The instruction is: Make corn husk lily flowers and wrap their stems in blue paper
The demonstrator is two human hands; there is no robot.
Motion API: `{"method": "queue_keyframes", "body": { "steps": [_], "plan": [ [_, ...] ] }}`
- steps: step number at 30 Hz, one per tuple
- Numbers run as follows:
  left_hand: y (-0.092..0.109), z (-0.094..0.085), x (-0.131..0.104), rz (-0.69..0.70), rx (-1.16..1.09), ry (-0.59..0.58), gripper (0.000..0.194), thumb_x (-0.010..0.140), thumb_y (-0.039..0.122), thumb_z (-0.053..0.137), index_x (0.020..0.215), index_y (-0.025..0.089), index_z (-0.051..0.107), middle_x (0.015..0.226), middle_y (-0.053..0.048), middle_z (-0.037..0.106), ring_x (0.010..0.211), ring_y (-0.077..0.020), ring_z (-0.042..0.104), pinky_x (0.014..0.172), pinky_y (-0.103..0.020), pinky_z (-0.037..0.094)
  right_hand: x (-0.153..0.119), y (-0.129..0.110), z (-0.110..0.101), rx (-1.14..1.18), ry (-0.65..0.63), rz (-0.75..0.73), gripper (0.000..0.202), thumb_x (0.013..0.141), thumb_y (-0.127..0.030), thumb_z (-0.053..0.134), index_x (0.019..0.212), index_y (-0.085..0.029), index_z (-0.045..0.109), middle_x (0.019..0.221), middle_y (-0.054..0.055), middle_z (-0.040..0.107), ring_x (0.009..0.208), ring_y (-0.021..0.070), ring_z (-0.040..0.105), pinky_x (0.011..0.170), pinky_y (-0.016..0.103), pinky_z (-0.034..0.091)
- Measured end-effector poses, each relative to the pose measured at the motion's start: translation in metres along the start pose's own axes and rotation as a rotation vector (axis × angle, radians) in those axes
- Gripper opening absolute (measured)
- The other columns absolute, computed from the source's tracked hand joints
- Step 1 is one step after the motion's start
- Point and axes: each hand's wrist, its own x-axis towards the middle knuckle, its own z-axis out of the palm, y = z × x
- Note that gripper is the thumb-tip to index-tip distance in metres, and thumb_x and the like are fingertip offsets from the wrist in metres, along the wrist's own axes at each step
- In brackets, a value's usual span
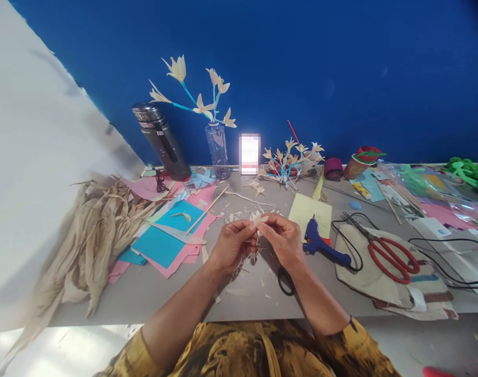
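Both my hands meet over the middle of the table, pinching a small cream-coloured flower made of dry, husk-like petals. My left hand grips it from the left, thumb against fingertips. From the other side my right hand has thumb and forefinger closed on the petals. The flower's lower part is hidden by my fingers. Two similar loose flowers lie on the table beyond my hands. Cream scraps are scattered beneath and around them. A black scissor handle pokes out beside my right wrist.
Dried husks pile up at the left, beside blue paper. A blue glue gun and red-handled scissors lie right. Behind stand a dark flask, a bottle of flowers and a bunch of small flowers.
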Motion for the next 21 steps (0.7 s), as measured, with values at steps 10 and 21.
{"method": "queue_keyframes", "body": {
  "steps": [10, 21],
  "plan": [
    [-0.0002, 0.0047, 0.0006, 0.140, 0.142, 0.153, 0.034, 0.077, 0.044, 0.077, 0.071, 0.016, 0.058, 0.059, 0.004, 0.052, 0.049, -0.0069, 0.048, 0.049, -0.020, 0.041, 0.0007, 0.0031, -0.0014, -0.037, -0.042, -0.046, 0.017, 0.082, -0.036, 0.070, 0.080, -0.020, 0.073, 0.090, 0.006, 0.073, 0.080, 0.0199, 0.066, 0.070, 0.030, 0.051],
    [-0.0049, 0.0022, -0.0002, 0.209, 0.215, 0.163, 0.019, 0.078, 0.033, 0.073, 0.078, 0.017, 0.062, 0.064, 0.002, 0.059, 0.056, -0.0094, 0.054, 0.059, -0.023, 0.047, -0.0008, 0.0041, 0.0029, -0.161, -0.016, -0.130, 0.010, 0.083, -0.028, 0.068, 0.076, -0.021, 0.071, 0.090, 0.006, 0.072, 0.080, 0.0191, 0.065, 0.067, 0.028, 0.049]
  ]
}}
